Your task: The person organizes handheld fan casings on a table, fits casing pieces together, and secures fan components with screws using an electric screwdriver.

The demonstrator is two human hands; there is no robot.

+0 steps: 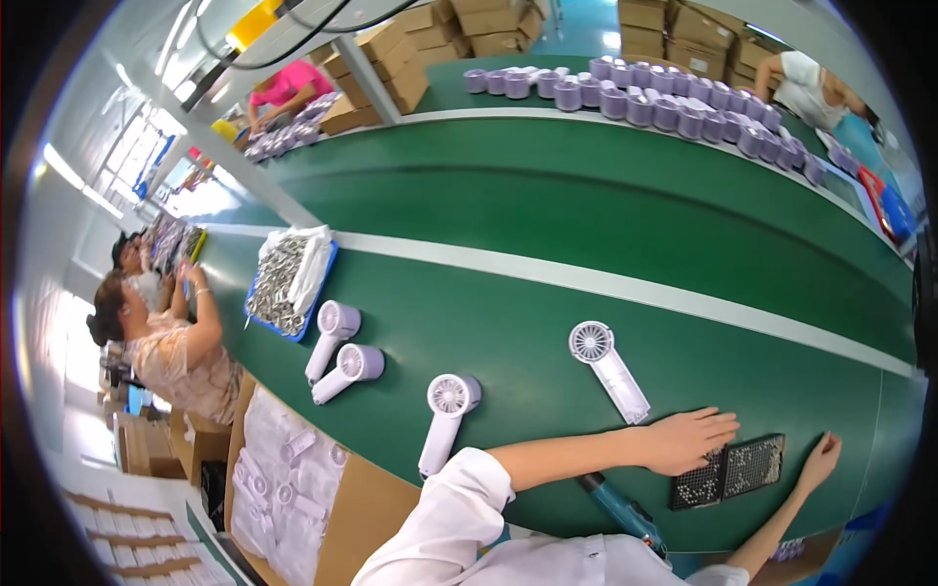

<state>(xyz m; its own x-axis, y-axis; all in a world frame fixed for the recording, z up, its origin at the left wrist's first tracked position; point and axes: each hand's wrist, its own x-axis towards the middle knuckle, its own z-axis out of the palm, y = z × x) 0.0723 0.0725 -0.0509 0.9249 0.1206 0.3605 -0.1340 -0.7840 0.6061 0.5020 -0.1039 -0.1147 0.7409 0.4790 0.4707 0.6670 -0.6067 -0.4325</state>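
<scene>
My left hand (689,439) reaches across with its fingers stretched out over the back edge of a black tray of small screws (697,488). A second black screw tray (754,465) lies right beside it. To the right of both, my right hand (819,461) is closed, fingertips pressed together; whatever it may hold is too small to make out. Beyond my left forearm lies a lavender handheld fan with its handle opened (611,366). A teal electric screwdriver (625,513) rests under that forearm. Another handheld fan (447,410) lies near my left elbow.
Two more handheld fans (337,327) (354,369) lie farther left, by a blue tray of metal parts (288,278). An open carton of fan parts (283,488) stands at the table's left edge. A white rail (547,276) crosses the green table. Co-workers sit left and beyond.
</scene>
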